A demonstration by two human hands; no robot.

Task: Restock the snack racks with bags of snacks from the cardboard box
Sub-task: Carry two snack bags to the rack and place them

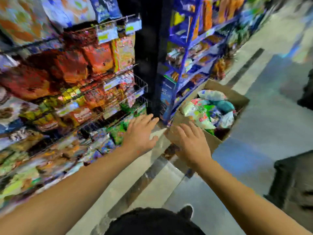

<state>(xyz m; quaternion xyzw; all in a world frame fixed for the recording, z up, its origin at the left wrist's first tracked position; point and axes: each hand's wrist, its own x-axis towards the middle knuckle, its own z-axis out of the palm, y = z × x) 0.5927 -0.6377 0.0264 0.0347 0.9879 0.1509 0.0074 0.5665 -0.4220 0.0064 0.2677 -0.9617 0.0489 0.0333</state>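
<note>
Cardboard box [218, 143] still full of snack bags [208, 109]; left hand [141, 133], right hand [189, 143] spread, empty, reaching. Restock barely begun.

Grey tiled floor [264, 126] bears an open brown cardboard box [237, 99], beside the blue metal rack [184, 53].

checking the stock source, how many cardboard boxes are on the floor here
1. The cardboard box sits open on the floor at the foot of the blue rack, full of snack bags, just beyond the right hand. Others could lie outside the view.
</note>
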